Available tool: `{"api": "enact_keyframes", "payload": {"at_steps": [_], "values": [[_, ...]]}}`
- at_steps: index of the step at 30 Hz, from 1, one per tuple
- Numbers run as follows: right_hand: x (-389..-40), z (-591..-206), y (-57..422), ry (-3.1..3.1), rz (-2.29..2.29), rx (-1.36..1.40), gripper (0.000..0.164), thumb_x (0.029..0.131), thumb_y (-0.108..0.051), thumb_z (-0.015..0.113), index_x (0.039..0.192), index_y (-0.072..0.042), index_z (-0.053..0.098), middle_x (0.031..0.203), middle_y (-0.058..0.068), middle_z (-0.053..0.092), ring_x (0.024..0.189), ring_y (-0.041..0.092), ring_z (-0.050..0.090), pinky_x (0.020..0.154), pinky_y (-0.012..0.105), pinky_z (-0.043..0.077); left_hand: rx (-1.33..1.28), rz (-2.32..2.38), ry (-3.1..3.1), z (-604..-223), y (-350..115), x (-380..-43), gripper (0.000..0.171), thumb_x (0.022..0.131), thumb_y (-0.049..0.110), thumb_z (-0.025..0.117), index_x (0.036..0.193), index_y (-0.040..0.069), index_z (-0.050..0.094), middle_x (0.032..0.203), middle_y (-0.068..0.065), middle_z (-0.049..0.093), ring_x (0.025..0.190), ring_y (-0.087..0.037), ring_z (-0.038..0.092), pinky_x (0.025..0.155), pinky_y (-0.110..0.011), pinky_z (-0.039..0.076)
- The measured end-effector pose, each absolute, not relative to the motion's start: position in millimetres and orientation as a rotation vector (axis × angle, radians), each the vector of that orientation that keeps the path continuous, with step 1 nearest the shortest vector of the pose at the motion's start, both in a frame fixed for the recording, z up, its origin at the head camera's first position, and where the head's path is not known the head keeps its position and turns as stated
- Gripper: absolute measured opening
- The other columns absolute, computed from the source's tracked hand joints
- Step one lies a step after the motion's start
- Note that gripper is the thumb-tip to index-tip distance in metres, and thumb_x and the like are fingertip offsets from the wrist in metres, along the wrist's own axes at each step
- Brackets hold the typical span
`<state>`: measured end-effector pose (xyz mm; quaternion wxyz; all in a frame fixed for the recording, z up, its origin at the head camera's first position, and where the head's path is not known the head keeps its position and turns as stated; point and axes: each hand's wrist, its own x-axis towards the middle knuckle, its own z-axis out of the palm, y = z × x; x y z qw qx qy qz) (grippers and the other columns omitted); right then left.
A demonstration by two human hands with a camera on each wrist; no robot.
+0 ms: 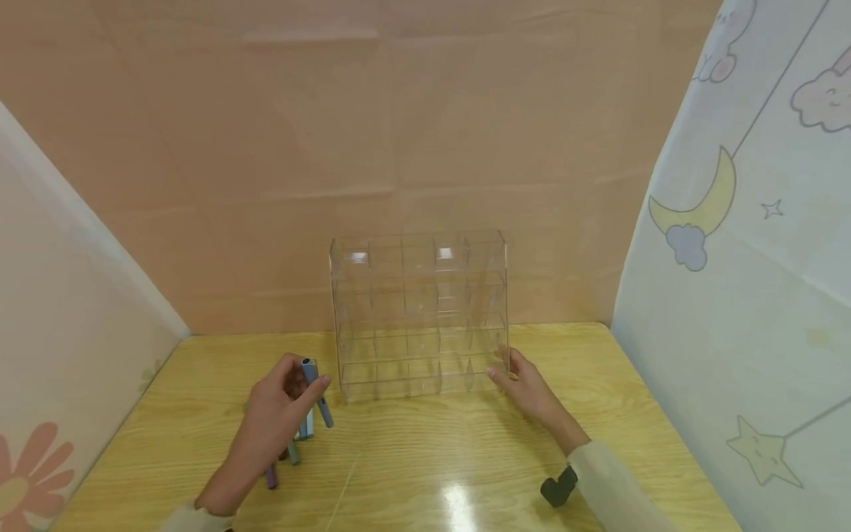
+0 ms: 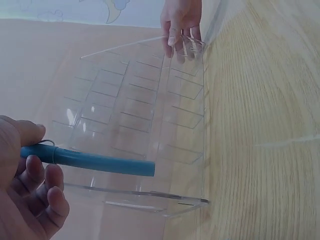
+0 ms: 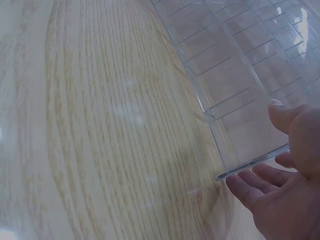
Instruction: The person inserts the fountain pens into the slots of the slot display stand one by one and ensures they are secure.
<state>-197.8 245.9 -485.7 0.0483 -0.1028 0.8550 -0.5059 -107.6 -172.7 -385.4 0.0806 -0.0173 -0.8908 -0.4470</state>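
A blue pen (image 1: 322, 403) with a wire clip is pinched between the thumb and fingers of my left hand (image 1: 271, 414). In the left wrist view the pen (image 2: 107, 163) points across in front of the rack, its blunt end free. A clear acrylic rack (image 1: 422, 318) with rows of small compartments stands upright on the table. Its lower right side edge is held by my right hand (image 1: 532, 388); in the right wrist view the thumb lies inside the side panel and the fingers outside. Several more pens (image 1: 293, 453) lie beneath my left hand, partly hidden by it.
The wooden table (image 1: 412, 465) ends at a peach cloth backdrop (image 1: 266, 148). White printed cloth walls stand at left and right, the right one with a moon (image 1: 714, 203). A dark object (image 1: 558, 488) sits at the right wrist.
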Motion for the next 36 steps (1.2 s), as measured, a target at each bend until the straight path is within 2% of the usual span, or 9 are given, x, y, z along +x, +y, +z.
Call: {"api": "enact_keyframes", "payload": {"at_steps": [14,24,31,36], "values": [[-200,-486,246,2.626,-1.535,-0.336,0.075,0.111,-0.029,0.061,0.163,0.01,0.024,0.167,0.033,0.036,0.155,0.054,0.036,0.12,0.067,0.039,-0.216,-1.349,-2.567,-394,-161,-112,0.005,0.102,0.013,0.072,0.102,0.011,0.067,0.075,0.002,0.054,0.063,-0.004,0.046,0.056,-0.022,0.042],[-199,-485,245,2.63,-1.533,-0.335,0.074,0.111,-0.028,0.06,0.164,0.009,0.025,0.167,0.033,0.036,0.155,0.053,0.036,0.121,0.065,0.04,-0.218,-1.406,-2.599,-393,-148,-115,0.02,0.098,0.027,0.079,0.103,0.011,0.067,0.075,0.001,0.057,0.063,-0.006,0.046,0.058,-0.022,0.043],[-198,-486,244,2.616,-1.544,-0.324,0.074,0.111,-0.028,0.061,0.164,0.009,0.024,0.168,0.032,0.035,0.156,0.053,0.035,0.121,0.065,0.04,-0.176,-1.429,-2.659,-393,-142,-114,0.026,0.099,0.034,0.077,0.108,0.011,0.066,0.081,-0.002,0.071,0.064,-0.007,0.056,0.062,-0.023,0.048],[-199,-489,245,2.617,-1.543,-0.29,0.074,0.11,-0.027,0.061,0.164,0.008,0.024,0.168,0.031,0.036,0.156,0.051,0.036,0.122,0.065,0.039,-0.162,-1.409,-2.67,-392,-140,-114,0.027,0.098,0.034,0.078,0.108,0.012,0.067,0.078,-0.002,0.067,0.06,-0.008,0.051,0.058,-0.024,0.044]]}}
